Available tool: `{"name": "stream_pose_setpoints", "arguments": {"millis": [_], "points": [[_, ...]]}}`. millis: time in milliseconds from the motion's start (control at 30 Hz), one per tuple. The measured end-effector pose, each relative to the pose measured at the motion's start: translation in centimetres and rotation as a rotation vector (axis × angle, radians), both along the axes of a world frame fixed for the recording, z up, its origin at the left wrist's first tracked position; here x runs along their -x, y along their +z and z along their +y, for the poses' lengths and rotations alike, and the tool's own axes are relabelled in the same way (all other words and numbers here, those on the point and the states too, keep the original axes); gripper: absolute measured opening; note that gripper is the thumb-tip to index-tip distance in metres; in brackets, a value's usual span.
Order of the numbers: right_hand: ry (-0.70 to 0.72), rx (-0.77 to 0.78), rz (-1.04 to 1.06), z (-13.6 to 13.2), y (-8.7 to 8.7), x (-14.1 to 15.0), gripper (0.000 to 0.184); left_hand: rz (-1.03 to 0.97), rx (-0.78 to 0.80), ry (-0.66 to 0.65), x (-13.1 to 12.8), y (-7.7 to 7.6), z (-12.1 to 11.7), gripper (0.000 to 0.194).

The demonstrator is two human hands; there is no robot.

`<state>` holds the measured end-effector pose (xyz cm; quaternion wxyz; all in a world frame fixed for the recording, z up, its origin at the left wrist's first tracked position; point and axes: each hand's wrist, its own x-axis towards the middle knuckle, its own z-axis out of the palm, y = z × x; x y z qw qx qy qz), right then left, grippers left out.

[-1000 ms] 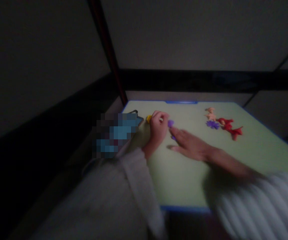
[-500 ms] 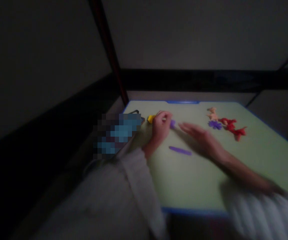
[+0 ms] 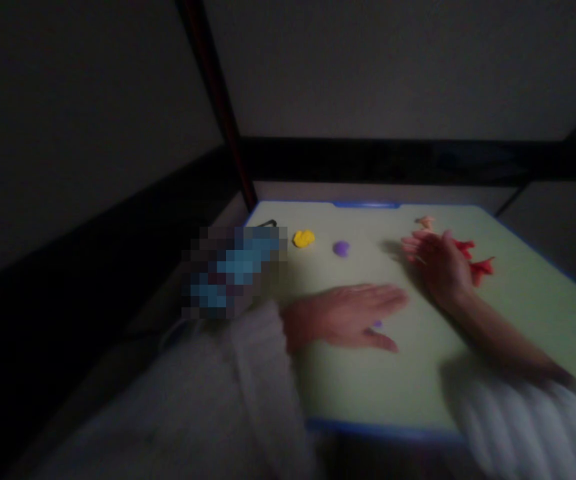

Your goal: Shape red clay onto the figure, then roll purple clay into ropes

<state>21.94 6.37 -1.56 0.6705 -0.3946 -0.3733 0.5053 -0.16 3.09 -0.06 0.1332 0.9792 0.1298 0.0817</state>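
My left hand (image 3: 351,313) lies with its fingers stretched out over the middle of the pale board, palm down. Beneath it, a small bit of a purple clay strip (image 3: 378,324) shows between thumb and fingers; the rest is covered. To the right, my right hand (image 3: 441,263) is open, palm turned up, fingers apart, with nothing visible in it. It hides the purple spiky flower shape and part of the red clay pieces (image 3: 482,270). A peach-coloured clay figure (image 3: 426,223) shows just behind its fingers. A rounded purple clay lump (image 3: 341,249) sits beyond my left hand.
A yellow clay lump (image 3: 303,239) lies near the board's far left. Along the left edge is a pixelated device with a bluish screen (image 3: 243,263). The pale board (image 3: 368,393) has a blue rim, and a wall rises behind it.
My left hand has left the purple lump, come nearer and flattened over the purple strip. My right hand has moved right and turned palm up before the red pieces.
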Motion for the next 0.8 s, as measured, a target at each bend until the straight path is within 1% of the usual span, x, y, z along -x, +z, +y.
{"name": "stream_pose_setpoints", "arguments": {"millis": [67, 100, 167, 267, 333, 400, 500, 567, 600, 633, 667, 700, 767, 800], "points": [[0.005, 0.008, 0.008, 0.0, 0.1, 0.2, 0.037, -0.031, 0.000, -0.031, 0.3, 0.0, -0.9, 0.078], [0.012, 0.011, 0.011, -0.1, 0.2, 0.2, 0.036, -0.037, -0.003, -0.051, 0.4, 0.0, -1.2, 0.077], [0.029, 0.013, 0.014, -0.1, 0.3, 0.4, 0.035, -0.031, -0.011, -0.075, 0.5, -0.1, -1.5, 0.068], [0.036, 0.015, 0.024, 0.0, 0.3, 0.6, 0.031, 0.000, -0.014, -0.074, 0.2, -0.4, -1.1, 0.051], [0.029, 0.020, 0.029, 0.0, 0.3, 0.7, 0.026, 0.014, -0.018, -0.056, -0.2, -0.7, -0.5, 0.046], [0.020, 0.026, 0.027, 0.1, 0.3, 0.9, 0.021, 0.011, -0.035, 0.002, -0.5, -1.0, 0.3, 0.045], [0.010, 0.021, 0.014, 0.0, 0.5, 1.1, 0.018, -0.060, -0.073, 0.171, -0.8, -1.5, 1.9, 0.044], [0.010, 0.009, 0.005, 0.0, 0.6, 1.3, 0.018, -0.119, -0.084, 0.314, -0.8, -1.5, 2.9, 0.043], [0.010, 0.003, -0.001, -0.1, 0.6, 1.4, 0.017, -0.130, -0.080, 0.365, -0.8, -1.3, 3.2, 0.043], [0.010, -0.001, -0.007, -0.1, 0.7, 1.5, 0.017, -0.124, -0.071, 0.383, -0.8, -1.2, 3.2, 0.044], [0.013, -0.003, -0.013, -0.1, 0.7, 1.5, 0.017, -0.102, -0.059, 0.358, -0.7, -0.9, 2.9, 0.046], [0.017, -0.005, -0.019, -0.1, 0.6, 1.5, 0.016, -0.073, -0.048, 0.292, -0.7, -0.6, 2.3, 0.050], [0.026, -0.003, -0.029, -0.1, 0.5, 1.5, 0.017, -0.019, -0.039, 0.095, -0.6, -0.1, 0.3, 0.062], [0.029, -0.002, -0.034, -0.1, 0.5, 1.5, 0.017, -0.021, -0.042, 0.021, -0.5, 0.0, -0.8, 0.065]]}}
